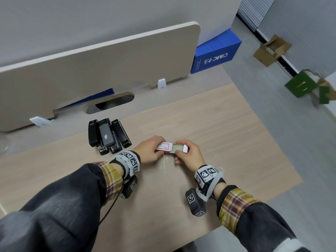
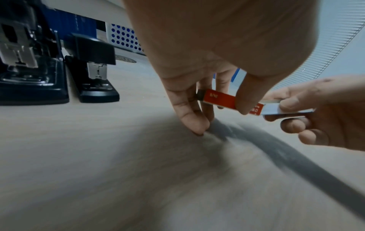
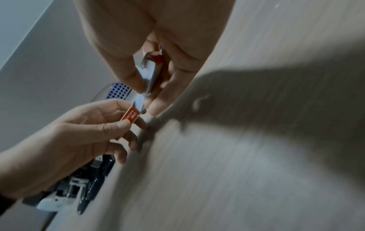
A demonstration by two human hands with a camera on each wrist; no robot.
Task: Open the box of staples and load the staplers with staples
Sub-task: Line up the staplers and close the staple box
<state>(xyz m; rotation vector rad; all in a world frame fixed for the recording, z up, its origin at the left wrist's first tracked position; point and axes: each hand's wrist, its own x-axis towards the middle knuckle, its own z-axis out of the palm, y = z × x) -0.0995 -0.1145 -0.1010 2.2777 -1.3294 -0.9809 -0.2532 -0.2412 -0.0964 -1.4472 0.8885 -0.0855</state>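
Observation:
A small red and white staple box (image 1: 165, 146) hovers just above the wooden desk (image 1: 218, 135), partly slid open. My left hand (image 1: 154, 148) grips its red sleeve (image 2: 219, 100) between thumb and fingers. My right hand (image 1: 184, 152) pinches the white inner tray (image 1: 180, 148), which is drawn out to the right; the tray (image 3: 147, 75) sits between thumb and forefinger. Several black staplers (image 1: 107, 136) lie side by side just left of my left hand, also seen as the staplers (image 2: 59, 73) and the staplers (image 3: 79, 187). The tray's contents are not clearly visible.
A beige divider panel (image 1: 100, 66) stands along the desk's far edge, with an oval cable opening (image 1: 109, 102) in front of it. A blue box (image 1: 216, 53) stands behind the panel. On the floor at right are a cardboard box (image 1: 272, 50) and a green box (image 1: 301, 86).

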